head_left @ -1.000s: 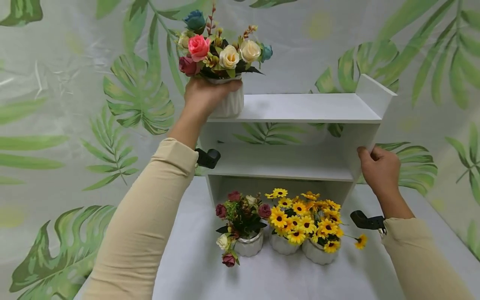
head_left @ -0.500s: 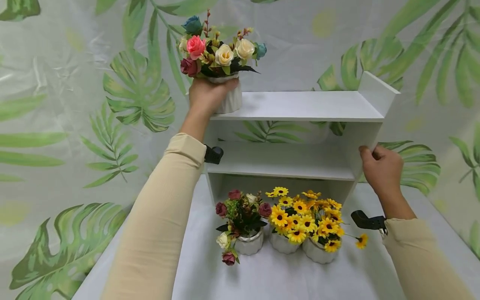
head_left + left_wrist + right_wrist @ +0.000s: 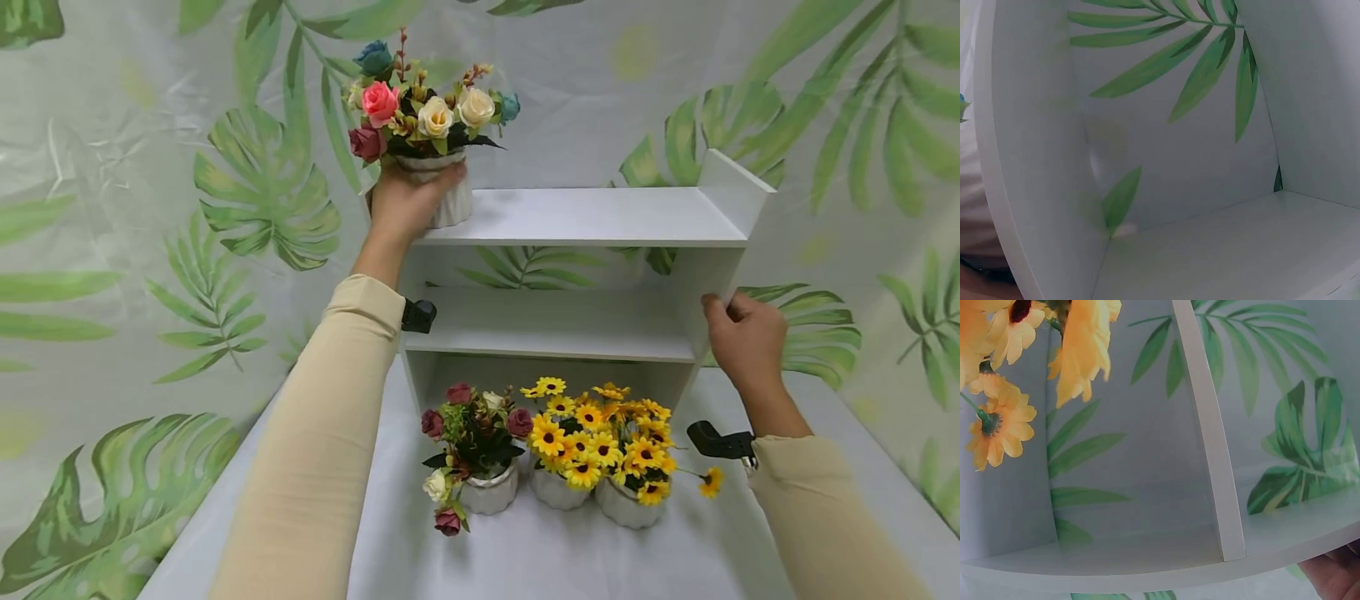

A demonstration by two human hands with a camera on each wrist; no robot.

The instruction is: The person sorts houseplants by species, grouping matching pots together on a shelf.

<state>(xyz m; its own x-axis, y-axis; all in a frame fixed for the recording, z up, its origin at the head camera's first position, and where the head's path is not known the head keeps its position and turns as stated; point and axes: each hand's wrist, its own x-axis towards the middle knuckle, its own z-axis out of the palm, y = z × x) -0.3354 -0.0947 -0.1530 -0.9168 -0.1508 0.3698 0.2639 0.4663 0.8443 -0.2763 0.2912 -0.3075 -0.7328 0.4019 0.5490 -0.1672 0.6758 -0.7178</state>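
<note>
My left hand (image 3: 405, 200) grips a white ribbed pot of mixed roses (image 3: 429, 117) at the left end of the top board of a white shelf unit (image 3: 600, 218). The pot's base looks level with that board; whether it rests there I cannot tell. My right hand (image 3: 738, 333) holds the front edge of the shelf's right side panel, thumb on the front. The left wrist view shows only the shelf's inner corner (image 3: 1110, 234). In the right wrist view I see the shelf boards (image 3: 1210, 437), sunflower blooms (image 3: 1000, 425) and a bit of my fingers (image 3: 1335, 575).
Three white pots stand on the white table (image 3: 540, 558) in front of the shelf: one of dark roses (image 3: 474, 450) and two of yellow sunflowers (image 3: 600, 446). A leaf-print backdrop (image 3: 150, 208) hangs behind and to both sides.
The rose pot and my left hand have shifted slightly left along the top board. My right hand stays on the side panel.
</note>
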